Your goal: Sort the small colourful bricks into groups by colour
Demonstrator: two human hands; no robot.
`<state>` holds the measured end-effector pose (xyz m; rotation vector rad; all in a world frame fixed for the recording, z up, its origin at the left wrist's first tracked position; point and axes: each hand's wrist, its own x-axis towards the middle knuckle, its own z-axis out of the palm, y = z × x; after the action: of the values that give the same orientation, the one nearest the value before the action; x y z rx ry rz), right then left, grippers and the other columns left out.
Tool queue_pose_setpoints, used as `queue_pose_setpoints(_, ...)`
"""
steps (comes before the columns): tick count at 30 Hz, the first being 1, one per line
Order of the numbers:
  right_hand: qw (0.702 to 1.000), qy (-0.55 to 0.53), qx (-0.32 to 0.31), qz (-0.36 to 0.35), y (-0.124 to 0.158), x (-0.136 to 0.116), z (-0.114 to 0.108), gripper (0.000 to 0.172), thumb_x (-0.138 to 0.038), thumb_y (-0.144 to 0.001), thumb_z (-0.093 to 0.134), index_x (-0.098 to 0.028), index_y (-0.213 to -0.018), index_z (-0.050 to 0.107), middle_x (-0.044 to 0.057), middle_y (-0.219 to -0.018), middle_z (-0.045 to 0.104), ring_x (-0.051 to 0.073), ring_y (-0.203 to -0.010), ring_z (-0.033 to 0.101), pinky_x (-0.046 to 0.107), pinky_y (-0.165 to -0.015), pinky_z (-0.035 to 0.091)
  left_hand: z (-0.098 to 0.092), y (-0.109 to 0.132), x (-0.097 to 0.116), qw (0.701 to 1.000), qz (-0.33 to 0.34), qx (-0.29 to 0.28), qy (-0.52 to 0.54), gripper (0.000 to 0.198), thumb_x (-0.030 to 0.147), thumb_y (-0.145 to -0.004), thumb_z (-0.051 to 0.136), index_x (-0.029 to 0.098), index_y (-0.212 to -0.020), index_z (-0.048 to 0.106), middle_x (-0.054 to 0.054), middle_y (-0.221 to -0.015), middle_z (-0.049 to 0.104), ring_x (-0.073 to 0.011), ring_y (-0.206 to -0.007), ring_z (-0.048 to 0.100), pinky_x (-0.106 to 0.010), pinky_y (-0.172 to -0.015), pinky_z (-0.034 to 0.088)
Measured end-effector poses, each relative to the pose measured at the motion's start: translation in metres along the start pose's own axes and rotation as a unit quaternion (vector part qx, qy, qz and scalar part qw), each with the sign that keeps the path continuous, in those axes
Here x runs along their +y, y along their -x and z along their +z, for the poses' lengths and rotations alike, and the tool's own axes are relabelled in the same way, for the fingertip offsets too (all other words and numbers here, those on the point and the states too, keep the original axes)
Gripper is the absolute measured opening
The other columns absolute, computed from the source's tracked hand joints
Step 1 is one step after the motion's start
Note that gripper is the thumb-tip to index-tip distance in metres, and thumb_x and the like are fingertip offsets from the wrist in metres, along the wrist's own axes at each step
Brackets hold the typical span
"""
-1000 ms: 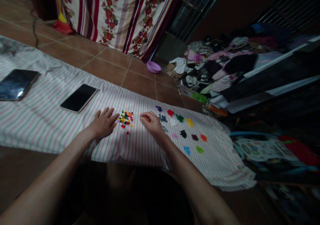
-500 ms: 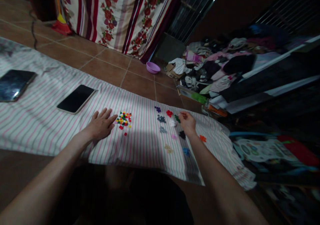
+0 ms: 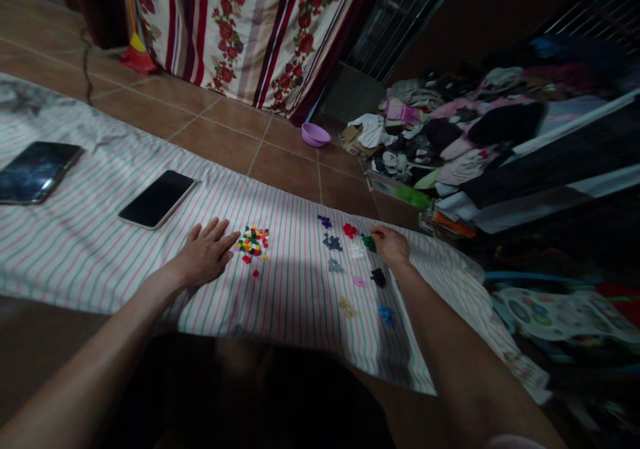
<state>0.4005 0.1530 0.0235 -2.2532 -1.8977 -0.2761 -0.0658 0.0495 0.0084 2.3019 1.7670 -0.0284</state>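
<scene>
My left hand (image 3: 204, 254) lies flat on the striped cloth (image 3: 290, 289), fingers spread, its fingertips at the edge of a mixed pile of small coloured pieces (image 3: 253, 241). My right hand (image 3: 393, 246) has its fingers pinched together beside a green heap (image 3: 369, 242); anything between them is too small to make out. Around it lie single-colour heaps: red (image 3: 349, 230), white (image 3: 357, 252), black (image 3: 378, 278), purple (image 3: 325, 222), dark grey (image 3: 332, 242), light grey (image 3: 335, 266), pink (image 3: 359, 280), beige (image 3: 347, 307) and blue (image 3: 387, 315).
A phone (image 3: 157, 199) and a dark tablet-like device (image 3: 39, 172) lie on the cloth at left. Beyond its far edge are a tiled floor, a purple bowl (image 3: 315, 134) and a floral curtain (image 3: 240, 29). Clothes (image 3: 450, 122) are piled at right.
The view has shifted slightly, moving the scene to the right. My right hand stays by the green heap, and its forearm now covers the orange heap. My left hand stays at the mixed pile.
</scene>
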Motion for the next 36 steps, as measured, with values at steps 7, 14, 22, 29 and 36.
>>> queue_pose_setpoints(7,0.998,0.044,-0.031,-0.037,-0.002,-0.007,0.004,0.029,-0.021,-0.082,0.05,-0.021,-0.095,0.076,0.008,-0.096,0.075,0.022,-0.089,0.066,0.03,-0.078,0.047,-0.001,0.0,0.0,1.0,0.003,-0.005,-0.013,0.051,0.033,-0.098,0.032,0.025,-0.148,0.037,-0.012,-0.16,0.024,-0.0327,-0.148,0.018,-0.054,-0.116,0.021)
queue_pose_setpoints(14,0.999,0.043,-0.009,-0.024,0.003,-0.01,-0.002,0.029,-0.021,-0.084,0.049,-0.02,-0.096,0.076,0.008,-0.098,0.075,0.021,-0.09,0.066,0.029,-0.078,0.046,-0.001,0.0,0.0,1.0,0.002,-0.004,-0.003,0.051,0.032,-0.097,0.033,0.025,-0.147,0.038,-0.012,-0.159,0.025,-0.032,-0.148,0.018,-0.054,-0.116,0.02)
queue_pose_setpoints(22,0.997,-0.05,0.011,-0.051,0.019,-0.035,-0.015,0.031,-0.022,-0.081,0.047,-0.018,-0.092,0.075,0.009,-0.095,0.074,0.022,-0.088,0.065,0.031,-0.083,0.048,-0.003,0.001,0.001,1.0,0.001,-0.003,0.018,0.051,0.031,-0.097,0.032,0.024,-0.147,0.039,-0.013,-0.159,0.026,-0.0329,-0.148,0.019,-0.056,-0.116,0.02)
queue_pose_setpoints(29,0.975,-0.188,0.022,-0.117,0.043,-0.091,-0.018,0.028,-0.025,-0.081,0.048,-0.019,-0.092,0.073,0.01,-0.095,0.071,0.022,-0.089,0.063,0.034,-0.086,0.049,-0.004,0.001,0.001,0.999,0.012,0.017,0.024,0.051,0.026,-0.096,0.029,0.025,-0.145,0.041,-0.013,-0.157,0.031,-0.033,-0.146,0.024,-0.058,-0.113,0.024)
queue_pose_setpoints(36,0.922,-0.304,-0.028,-0.238,0.077,-0.159,-0.025,0.02,-0.027,-0.086,0.053,-0.022,-0.091,0.072,0.006,-0.088,0.067,0.019,-0.085,0.063,0.031,-0.079,0.048,-0.008,0.0,-0.001,0.999,0.02,0.037,0.031,0.045,0.031,-0.096,0.033,0.028,-0.136,0.053,-0.011,-0.149,0.043,-0.0312,-0.142,0.032,-0.052,-0.112,0.029)
